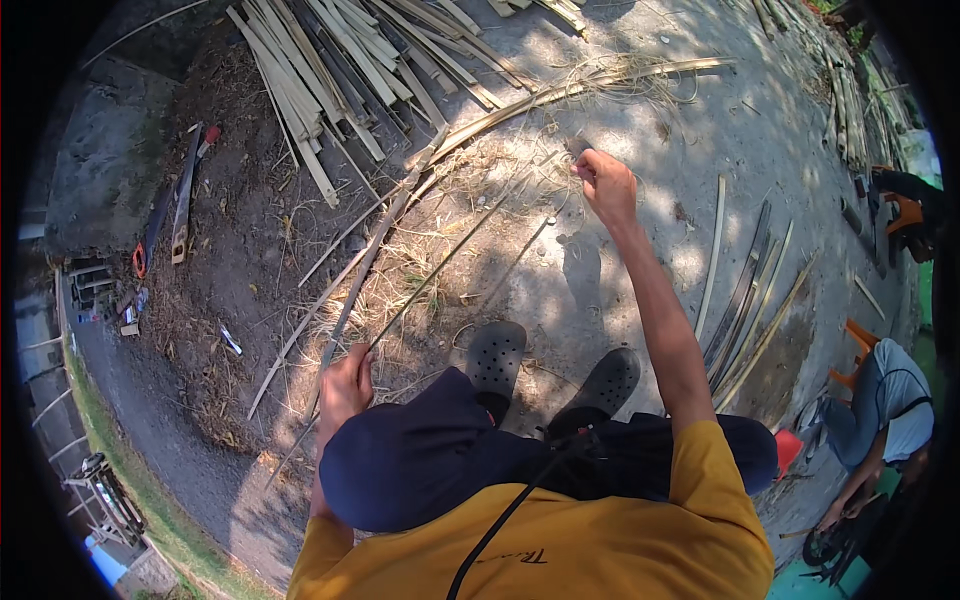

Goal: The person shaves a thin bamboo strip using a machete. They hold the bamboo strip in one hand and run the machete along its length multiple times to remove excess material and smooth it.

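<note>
My left hand (345, 385) is closed around a long thin bamboo strip (437, 270) beside my left thigh. The strip slants up and away to the right, its far end over the straw-like shavings (540, 165). My right arm is stretched forward, and my right hand (607, 187) is closed, thumb and fingers pinched together beyond my shoes. What lies in that pinch is too small to make out. Close to my left hand, a longer, wider bamboo strip (375, 245) lies on the ground.
A large pile of split bamboo (320, 75) lies at the far left. Two handsaws (183, 205) (152, 225) rest on the dirt at left. More bamboo strips (745, 300) lie right of my shoes (497, 360). At right a person (895, 385) bends over, near orange chairs (858, 345).
</note>
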`<action>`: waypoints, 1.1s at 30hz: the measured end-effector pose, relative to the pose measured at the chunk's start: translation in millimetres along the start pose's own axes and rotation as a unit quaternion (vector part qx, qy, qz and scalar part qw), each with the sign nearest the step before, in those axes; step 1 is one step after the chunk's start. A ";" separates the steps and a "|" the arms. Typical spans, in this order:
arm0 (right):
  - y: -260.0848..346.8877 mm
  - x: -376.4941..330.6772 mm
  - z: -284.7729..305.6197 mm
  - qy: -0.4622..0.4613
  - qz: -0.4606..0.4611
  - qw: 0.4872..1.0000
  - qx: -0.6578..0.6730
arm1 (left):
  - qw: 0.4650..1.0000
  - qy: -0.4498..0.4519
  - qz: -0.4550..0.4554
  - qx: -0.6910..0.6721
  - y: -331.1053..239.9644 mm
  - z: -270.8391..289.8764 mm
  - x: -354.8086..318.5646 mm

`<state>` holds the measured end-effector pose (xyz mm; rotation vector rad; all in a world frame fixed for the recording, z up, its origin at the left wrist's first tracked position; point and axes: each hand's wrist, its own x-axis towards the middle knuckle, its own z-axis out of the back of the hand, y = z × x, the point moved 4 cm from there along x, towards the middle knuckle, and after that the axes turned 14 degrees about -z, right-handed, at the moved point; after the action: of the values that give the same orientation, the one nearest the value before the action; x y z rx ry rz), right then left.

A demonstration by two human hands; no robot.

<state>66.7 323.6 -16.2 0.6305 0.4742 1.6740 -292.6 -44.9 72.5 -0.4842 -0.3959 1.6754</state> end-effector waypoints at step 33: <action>80.4 -88.5 -40.0 0.332 -0.245 0.810 0.418 | 0.796 0.176 0.039 -0.578 -44.3 -102.1 105.5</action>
<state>-8.5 222.7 -9.8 0.4426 1.7883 1.0788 -215.1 65.0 -1.2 -1.7005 -1.1290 1.1988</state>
